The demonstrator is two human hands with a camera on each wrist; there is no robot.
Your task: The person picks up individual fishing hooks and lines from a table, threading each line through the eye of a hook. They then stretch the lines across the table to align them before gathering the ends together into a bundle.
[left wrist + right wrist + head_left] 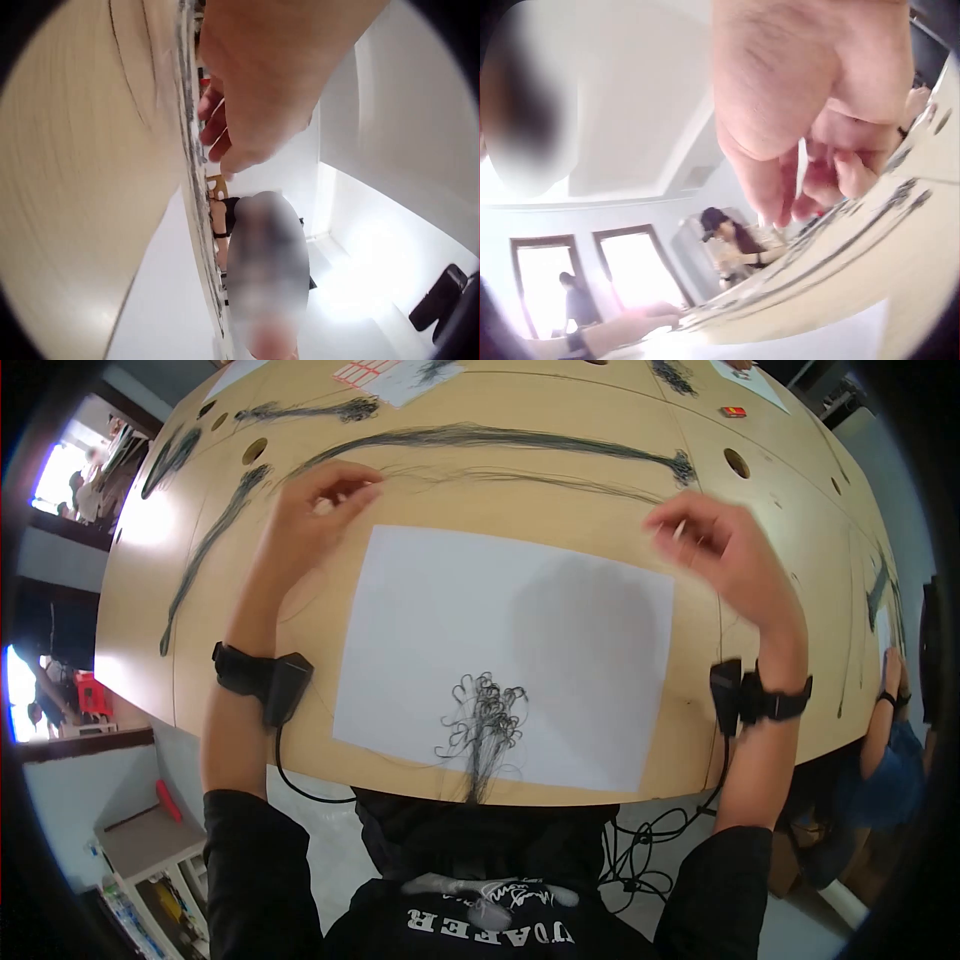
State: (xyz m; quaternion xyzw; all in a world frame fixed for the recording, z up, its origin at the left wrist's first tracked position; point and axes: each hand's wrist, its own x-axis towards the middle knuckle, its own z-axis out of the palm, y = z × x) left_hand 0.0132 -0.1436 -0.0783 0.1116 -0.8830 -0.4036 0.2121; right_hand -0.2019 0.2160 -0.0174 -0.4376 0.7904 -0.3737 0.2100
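Observation:
A white paper sheet (520,620) lies on the wooden table (780,510) in front of me, with a curly tangle of dark strands (483,725) on its near edge. Just past the sheet a thin line of dark strands (520,478) runs left to right. My left hand (325,500) (262,82) pinches its left end with curled fingers. My right hand (700,540) (817,97) hovers over its right end, fingers curled round a small white stick (680,530) (801,161). A thicker long bundle (480,436) lies farther back.
More dark bundles (210,540) (310,410) lie on the left and far side. Round holes (737,462) dot the tabletop. A small red item (733,411) and papers (400,375) sit at the far edge. Another person (890,760) is at the table's right.

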